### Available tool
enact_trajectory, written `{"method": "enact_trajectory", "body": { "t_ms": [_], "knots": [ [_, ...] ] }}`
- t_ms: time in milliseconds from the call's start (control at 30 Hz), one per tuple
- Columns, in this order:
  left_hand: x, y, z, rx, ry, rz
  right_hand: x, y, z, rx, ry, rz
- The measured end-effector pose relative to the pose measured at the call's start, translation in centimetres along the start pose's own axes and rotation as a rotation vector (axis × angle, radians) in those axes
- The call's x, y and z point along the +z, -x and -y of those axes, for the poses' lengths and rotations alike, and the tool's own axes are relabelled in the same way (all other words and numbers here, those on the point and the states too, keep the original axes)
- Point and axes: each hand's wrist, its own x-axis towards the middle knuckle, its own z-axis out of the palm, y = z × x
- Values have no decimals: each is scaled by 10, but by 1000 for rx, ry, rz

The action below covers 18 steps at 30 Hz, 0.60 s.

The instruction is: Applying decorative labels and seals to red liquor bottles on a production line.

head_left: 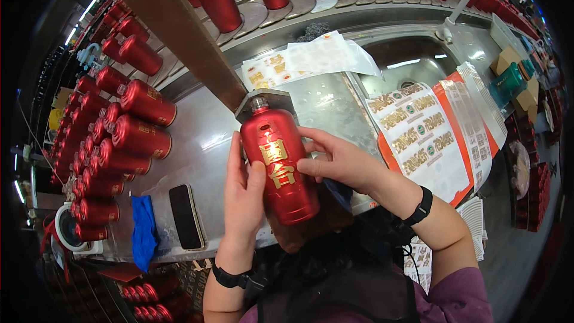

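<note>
A glossy red bottle with large gold characters on its front leans toward me, its clear neck by a dark metal bracket. Along its left side lies my left hand, fingers stretched up the flank and thumb on the front, holding it. My right hand grips the right side, its thumb pressing at the edge of the gold characters and its index finger bent above. The bottle's underside, near my lap, is partly hidden.
Red bottles crowd the left; more stand on a conveyor behind. Sticker sheets lie at right on an orange backing, beside a sink with a white faucet. A phone and blue cloth rest at left.
</note>
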Motion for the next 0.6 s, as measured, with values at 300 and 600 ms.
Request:
{"method": "enact_trajectory", "body": {
  "t_ms": [300,600],
  "knots": [
    [3,10,-4,-45,-47,115,4,1,4,0,-5,29],
    [4,8,-2,-25,-17,122,5,-4,2,-29,-111,29]
  ]
}}
